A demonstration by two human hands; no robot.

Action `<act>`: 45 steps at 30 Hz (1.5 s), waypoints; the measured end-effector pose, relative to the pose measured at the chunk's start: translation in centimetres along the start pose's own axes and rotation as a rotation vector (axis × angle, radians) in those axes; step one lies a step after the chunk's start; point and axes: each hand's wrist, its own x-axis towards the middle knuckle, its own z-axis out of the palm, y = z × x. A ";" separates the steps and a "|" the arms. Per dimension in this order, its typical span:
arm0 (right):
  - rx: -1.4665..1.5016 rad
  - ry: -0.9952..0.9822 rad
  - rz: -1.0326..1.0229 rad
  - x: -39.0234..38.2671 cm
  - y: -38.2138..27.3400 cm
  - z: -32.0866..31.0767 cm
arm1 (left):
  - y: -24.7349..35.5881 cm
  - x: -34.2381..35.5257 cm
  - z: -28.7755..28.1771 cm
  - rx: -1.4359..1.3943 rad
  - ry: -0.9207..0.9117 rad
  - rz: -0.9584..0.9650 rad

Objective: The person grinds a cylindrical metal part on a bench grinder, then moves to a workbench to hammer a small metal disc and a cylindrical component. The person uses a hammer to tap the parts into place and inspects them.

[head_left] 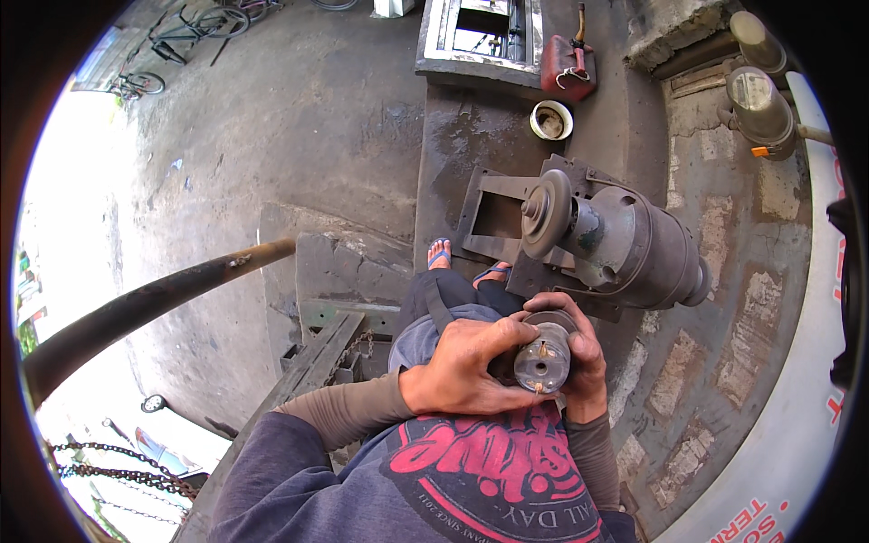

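Close in front of my shirt, both hands hold a round metal part (541,369). Its shiny grey cylindrical end has a small dark hole in the middle and faces up toward me. A wider dark round section behind it is partly covered by my fingers. My left hand (480,362) wraps the part's left side, with the thumb along its upper edge. Around the right side and over the top curl the fingers of my right hand (587,353). Just beyond my hands stands a bench grinder (625,244) with a round wheel (546,215) on its shaft.
A rusty pipe (163,303) slants in from the left, above hanging chains (127,471). By my left arm runs a metal beam (312,366). Farther off are a white bucket (563,109), a red jerry can (568,71) and a bicycle (195,36). Grey cylinders (760,104) stand right.
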 end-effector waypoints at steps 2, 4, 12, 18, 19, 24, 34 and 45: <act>-0.002 -0.013 0.011 -0.1 -0.1 0.2 | 0.3 -0.2 -0.1 -0.016 0.005 0.017; 0.008 -0.030 0.010 -0.2 -0.3 0.5 | 0.6 -0.3 -0.4 -0.036 -0.003 0.037; -0.040 0.065 -0.008 -0.8 -1.2 2.2 | 1.3 0.2 -0.5 -0.033 0.006 0.113; -0.096 0.021 0.029 -1.0 -1.2 0.9 | 1.2 0.4 -0.2 -0.019 0.002 0.022; -0.099 0.028 0.034 -1.0 -1.1 0.8 | 1.3 0.3 -0.1 -0.032 0.001 -0.037; 0.066 0.127 0.008 -0.7 0.7 0.1 | 1.3 0.8 -0.6 -0.135 -0.122 -0.441; 0.074 0.385 0.197 1.1 3.3 -2.3 | -6.0 -0.7 1.5 -0.424 0.022 -0.696; 0.054 0.502 0.295 4.3 5.0 -5.2 | -9.9 0.8 2.8 -0.373 0.105 -0.782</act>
